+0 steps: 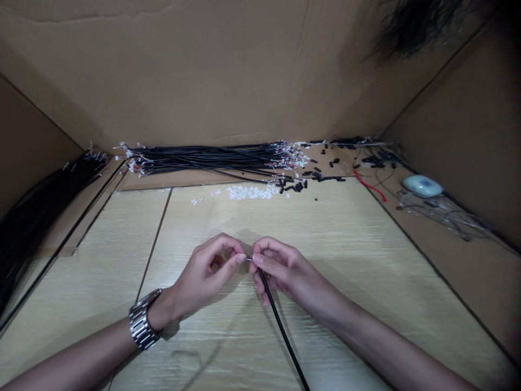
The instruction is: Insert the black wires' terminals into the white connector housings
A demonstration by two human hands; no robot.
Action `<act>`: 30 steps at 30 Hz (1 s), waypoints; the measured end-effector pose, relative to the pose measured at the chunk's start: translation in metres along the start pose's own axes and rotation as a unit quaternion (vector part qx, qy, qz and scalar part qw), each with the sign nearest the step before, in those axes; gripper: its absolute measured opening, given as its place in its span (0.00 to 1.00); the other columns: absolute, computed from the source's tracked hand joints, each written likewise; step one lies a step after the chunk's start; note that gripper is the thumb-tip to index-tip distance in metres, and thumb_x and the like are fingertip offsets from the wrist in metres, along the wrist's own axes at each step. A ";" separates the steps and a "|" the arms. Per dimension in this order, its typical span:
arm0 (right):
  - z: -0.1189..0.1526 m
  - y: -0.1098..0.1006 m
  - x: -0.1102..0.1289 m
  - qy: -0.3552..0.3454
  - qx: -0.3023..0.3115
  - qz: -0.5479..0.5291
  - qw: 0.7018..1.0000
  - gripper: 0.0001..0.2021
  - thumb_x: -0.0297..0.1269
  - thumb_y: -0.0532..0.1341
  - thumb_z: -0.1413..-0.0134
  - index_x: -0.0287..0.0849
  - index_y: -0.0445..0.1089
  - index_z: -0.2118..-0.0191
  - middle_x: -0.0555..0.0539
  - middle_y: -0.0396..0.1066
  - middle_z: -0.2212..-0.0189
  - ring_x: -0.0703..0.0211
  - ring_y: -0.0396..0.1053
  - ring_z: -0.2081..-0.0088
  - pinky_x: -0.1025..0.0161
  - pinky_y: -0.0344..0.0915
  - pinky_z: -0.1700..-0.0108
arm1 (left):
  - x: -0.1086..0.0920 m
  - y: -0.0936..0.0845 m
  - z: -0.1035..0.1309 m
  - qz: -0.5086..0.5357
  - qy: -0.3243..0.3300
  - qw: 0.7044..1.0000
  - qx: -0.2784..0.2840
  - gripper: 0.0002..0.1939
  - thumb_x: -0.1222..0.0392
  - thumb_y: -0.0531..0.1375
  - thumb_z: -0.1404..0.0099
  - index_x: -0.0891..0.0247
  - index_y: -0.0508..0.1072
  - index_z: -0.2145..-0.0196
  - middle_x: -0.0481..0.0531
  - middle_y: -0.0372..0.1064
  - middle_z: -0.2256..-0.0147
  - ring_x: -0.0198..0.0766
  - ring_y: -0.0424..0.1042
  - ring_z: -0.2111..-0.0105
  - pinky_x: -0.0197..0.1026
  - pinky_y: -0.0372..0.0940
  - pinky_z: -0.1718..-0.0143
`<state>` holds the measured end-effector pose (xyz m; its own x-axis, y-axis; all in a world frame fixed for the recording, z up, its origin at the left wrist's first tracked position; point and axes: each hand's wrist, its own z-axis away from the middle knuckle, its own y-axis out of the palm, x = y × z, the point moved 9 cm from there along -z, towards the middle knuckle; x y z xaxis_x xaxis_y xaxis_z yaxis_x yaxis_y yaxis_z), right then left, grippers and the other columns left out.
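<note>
A black cable runs up from the bottom edge of the view to my right hand, whose thumb and fingers pinch it near its end. Thin wires come out of that end and cross the small gap between my hands. My left hand, with a metal watch at the wrist, is closed in a pinch on the tips of these wires. Whether a small part is also between the left fingertips is hidden. Both hands are just above the pale wooden tabletop.
At the back lies a bundle of black cables with white connectors. Before it are small white pieces and short black tube pieces. More black cables lie left. A red strip and a pale green oval object are right. Cardboard walls enclose the table.
</note>
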<state>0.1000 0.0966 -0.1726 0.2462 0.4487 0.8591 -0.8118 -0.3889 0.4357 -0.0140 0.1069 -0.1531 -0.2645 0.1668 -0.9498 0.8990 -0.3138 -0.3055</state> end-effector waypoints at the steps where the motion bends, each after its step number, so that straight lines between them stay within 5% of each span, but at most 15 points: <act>1: 0.000 0.000 -0.001 0.000 0.001 -0.002 1.000 0.12 0.44 0.64 0.43 0.41 0.65 0.65 0.53 0.66 0.70 0.67 0.65 0.76 0.68 0.67 0.78 | 0.000 0.000 0.000 -0.003 0.004 1.000 0.001 0.06 0.58 0.58 0.31 0.64 0.71 0.61 0.52 0.70 0.64 0.31 0.67 0.71 0.32 0.64 0.73; 17: 0.004 0.008 0.005 0.006 0.004 0.064 0.998 0.09 0.41 0.63 0.43 0.40 0.67 0.66 0.54 0.65 0.78 0.67 0.65 0.79 0.69 0.66 0.77 | 0.012 0.004 -0.001 0.061 -0.051 0.997 0.022 0.07 0.56 0.58 0.30 0.62 0.67 0.62 0.46 0.65 0.71 0.30 0.64 0.73 0.32 0.61 0.73; 25: 0.003 0.001 0.005 -0.019 -0.011 0.084 0.996 0.11 0.43 0.65 0.45 0.41 0.68 0.66 0.55 0.61 0.79 0.66 0.61 0.78 0.67 0.68 0.79 | -0.038 -0.005 0.007 -0.076 0.188 0.979 -0.024 0.10 0.68 0.62 0.35 0.61 0.72 0.56 0.50 0.67 0.64 0.33 0.67 0.66 0.33 0.64 0.69; 30: 0.004 0.004 0.003 0.000 -0.010 0.074 0.997 0.11 0.43 0.65 0.45 0.40 0.67 0.66 0.56 0.62 0.80 0.67 0.61 0.79 0.68 0.66 0.80 | -0.049 -0.005 0.012 -0.144 0.244 0.958 -0.036 0.08 0.72 0.60 0.35 0.64 0.73 0.59 0.51 0.69 0.65 0.34 0.70 0.65 0.34 0.67 0.66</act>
<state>0.0995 0.0927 -0.1674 0.1237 0.3873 0.9136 -0.8492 -0.4350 0.2993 -0.0103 0.0889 -0.1061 -0.3258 0.6604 -0.6766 0.8396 -0.1269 -0.5282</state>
